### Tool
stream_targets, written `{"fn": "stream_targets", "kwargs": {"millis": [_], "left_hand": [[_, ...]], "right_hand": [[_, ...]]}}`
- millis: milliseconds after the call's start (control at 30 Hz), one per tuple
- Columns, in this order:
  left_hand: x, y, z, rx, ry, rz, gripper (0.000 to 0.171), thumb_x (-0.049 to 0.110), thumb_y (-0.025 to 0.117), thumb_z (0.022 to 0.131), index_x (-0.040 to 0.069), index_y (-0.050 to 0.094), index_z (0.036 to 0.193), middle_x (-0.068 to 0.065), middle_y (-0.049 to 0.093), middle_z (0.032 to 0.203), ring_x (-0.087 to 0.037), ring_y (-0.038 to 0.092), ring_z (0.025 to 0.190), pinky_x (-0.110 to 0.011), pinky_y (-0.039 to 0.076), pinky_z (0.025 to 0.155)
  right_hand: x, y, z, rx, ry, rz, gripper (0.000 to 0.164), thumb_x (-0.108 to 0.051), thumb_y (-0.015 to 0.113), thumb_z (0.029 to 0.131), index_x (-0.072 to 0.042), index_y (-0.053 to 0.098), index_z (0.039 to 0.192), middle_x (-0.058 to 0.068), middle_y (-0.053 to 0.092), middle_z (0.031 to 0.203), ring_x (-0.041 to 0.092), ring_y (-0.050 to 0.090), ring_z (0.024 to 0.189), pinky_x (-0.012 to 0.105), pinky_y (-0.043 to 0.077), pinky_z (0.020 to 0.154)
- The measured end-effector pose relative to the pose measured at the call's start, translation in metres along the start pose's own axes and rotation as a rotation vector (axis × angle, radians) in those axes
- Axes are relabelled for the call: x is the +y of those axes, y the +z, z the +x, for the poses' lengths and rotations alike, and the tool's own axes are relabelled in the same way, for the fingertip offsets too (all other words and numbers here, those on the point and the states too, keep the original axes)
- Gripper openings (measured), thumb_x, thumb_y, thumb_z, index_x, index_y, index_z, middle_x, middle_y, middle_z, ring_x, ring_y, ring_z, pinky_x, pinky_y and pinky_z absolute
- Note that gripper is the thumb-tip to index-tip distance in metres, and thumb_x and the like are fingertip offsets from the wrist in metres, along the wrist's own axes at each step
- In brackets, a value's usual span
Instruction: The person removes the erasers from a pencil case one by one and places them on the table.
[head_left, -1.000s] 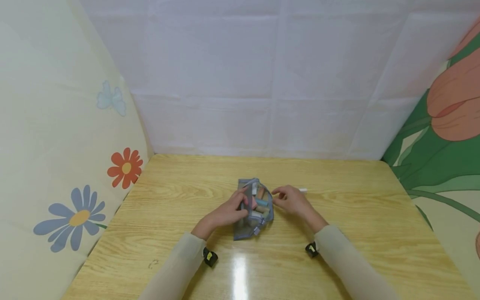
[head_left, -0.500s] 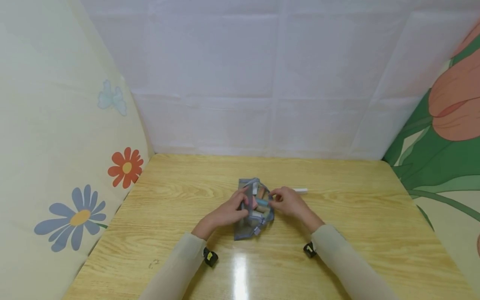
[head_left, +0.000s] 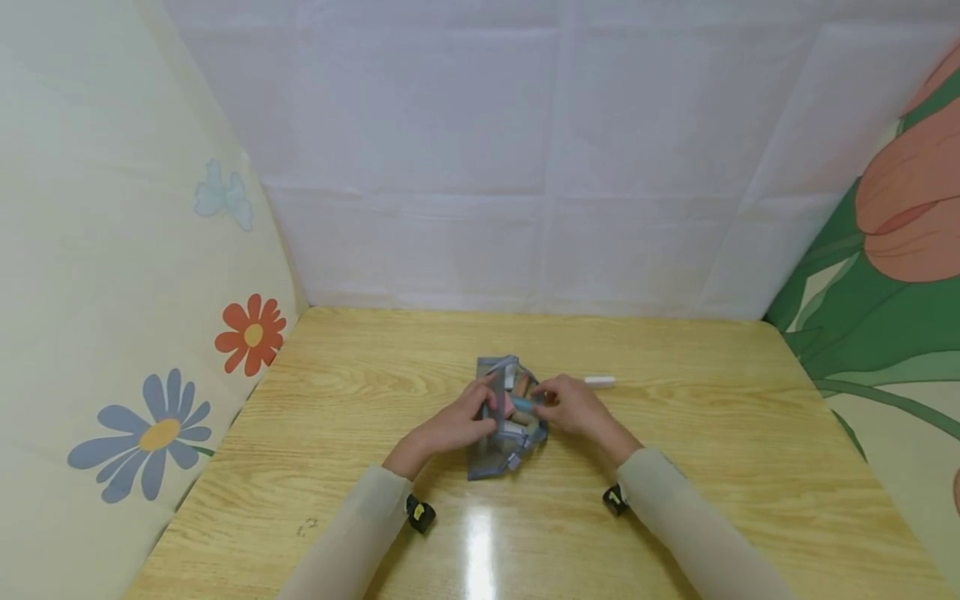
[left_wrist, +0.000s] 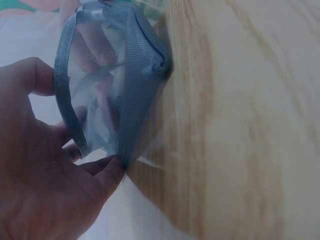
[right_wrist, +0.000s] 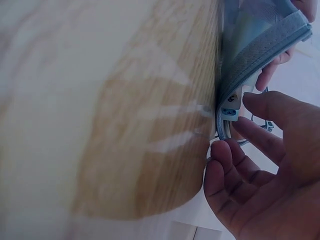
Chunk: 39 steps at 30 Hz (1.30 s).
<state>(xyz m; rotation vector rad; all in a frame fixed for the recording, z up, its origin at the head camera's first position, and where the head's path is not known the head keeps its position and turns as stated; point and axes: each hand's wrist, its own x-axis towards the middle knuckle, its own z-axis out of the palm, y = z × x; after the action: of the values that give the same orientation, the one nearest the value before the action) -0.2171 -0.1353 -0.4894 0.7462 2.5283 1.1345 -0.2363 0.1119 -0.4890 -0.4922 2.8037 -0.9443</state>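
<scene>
A grey-blue mesh pouch (head_left: 487, 461) with a zipped rim lies on its side in the middle of the table. Its mouth gapes to the right, showing several small sticks, among them a blue one (head_left: 522, 405), a brown one (head_left: 522, 384) and a pink piece (head_left: 508, 406). My left hand (head_left: 455, 421) holds the pouch's left side; in the left wrist view its fingers and thumb bend around the mesh (left_wrist: 95, 55). At the mouth, my right hand (head_left: 576, 406) has thumb and index finger on either side of the blue stick's end (right_wrist: 230, 114), seemingly pinching it.
A white pen-like stick (head_left: 600, 382) lies on the wooden table (head_left: 360, 367) just beyond my right hand. White cloth (head_left: 420, 167) hangs behind the table, and flower-printed cloths (head_left: 97, 275) stand at both sides. A black wrist camera (head_left: 422, 515) sits below the left hand.
My right hand has moved left from beside the pouch to its mouth, with its fingertips now at the blue stick. More of the white stick shows. The left hand and pouch stay almost still.
</scene>
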Motion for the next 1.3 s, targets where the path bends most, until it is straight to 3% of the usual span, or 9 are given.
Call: {"fn": "stream_targets", "kwargs": {"millis": [133,333,933,1300], "left_hand": [[-0.0005,0.0001,-0.0002,-0.003,0.003,-0.004,0.021,0.022,0.056,0.09,0.012,0.048,0.107,-0.014,0.015,0.168,-0.039,0.035,0.144,-0.047,0.042,0.104],[-0.0004,-0.0008,-0.0007,-0.012,-0.001,-0.002,0.02,0.023,0.055,0.092,0.012,0.047,0.107,-0.013,0.015,0.168,-0.037,0.028,0.149,-0.044,0.041,0.103],[-0.0031,-0.0003,-0.001,-0.01,0.005,-0.017,0.019,0.023,0.054,0.092,0.012,0.046,0.105,-0.012,0.015,0.168,-0.037,0.028,0.149,-0.045,0.041,0.101],[-0.0025,-0.0003,-0.0015,0.001,-0.004,-0.012,0.021,0.023,0.055,0.091,0.012,0.046,0.106,-0.012,0.016,0.168,-0.036,0.034,0.144,-0.043,0.044,0.098]], "right_hand": [[-0.0005,0.0009,0.0006,-0.012,-0.008,-0.005,0.024,-0.023,0.076,0.089,-0.016,0.076,0.112,-0.001,0.065,0.087,0.016,0.054,0.079,0.032,0.046,0.068],[-0.0024,-0.0004,0.0013,-0.018,-0.015,-0.021,0.022,-0.023,0.075,0.09,-0.017,0.076,0.111,0.0,0.066,0.091,0.016,0.055,0.083,0.034,0.047,0.073],[-0.002,-0.0006,0.0073,-0.056,-0.025,-0.033,0.014,-0.022,0.073,0.092,-0.017,0.077,0.105,-0.003,0.071,0.09,0.012,0.059,0.081,0.035,0.05,0.077],[-0.0026,-0.0036,0.0101,-0.097,-0.117,-0.145,0.011,-0.02,0.07,0.095,-0.014,0.076,0.101,-0.003,0.068,0.084,0.013,0.059,0.078,0.037,0.051,0.079]]}}
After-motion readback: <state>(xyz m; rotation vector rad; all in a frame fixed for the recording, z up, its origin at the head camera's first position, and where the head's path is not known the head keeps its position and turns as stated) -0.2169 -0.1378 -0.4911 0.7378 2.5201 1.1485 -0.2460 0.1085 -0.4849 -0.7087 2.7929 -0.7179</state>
